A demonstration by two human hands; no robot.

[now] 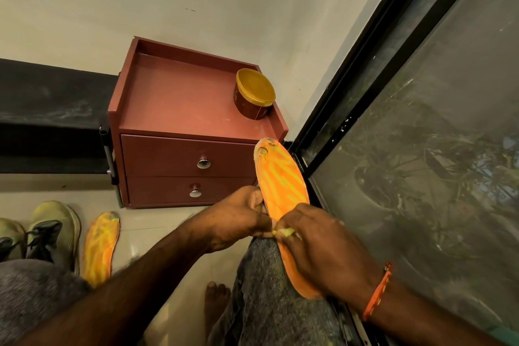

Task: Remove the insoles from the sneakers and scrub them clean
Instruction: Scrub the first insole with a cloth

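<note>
Gripping orange insole [282, 177] on knee: left hand [238, 216]; right hand [323, 250] pinches pale scrap (no legible writing).

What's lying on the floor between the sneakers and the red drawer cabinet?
In the head view, the second orange insole lies flat between the sneakers and the cabinet.

Orange insole [280, 180] on knee; second insole [99, 247] on floor.

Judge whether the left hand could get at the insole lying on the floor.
Probably yes: the insole on the floor lies uncovered beside the sneakers, but the left hand is gripping the other insole.
</note>
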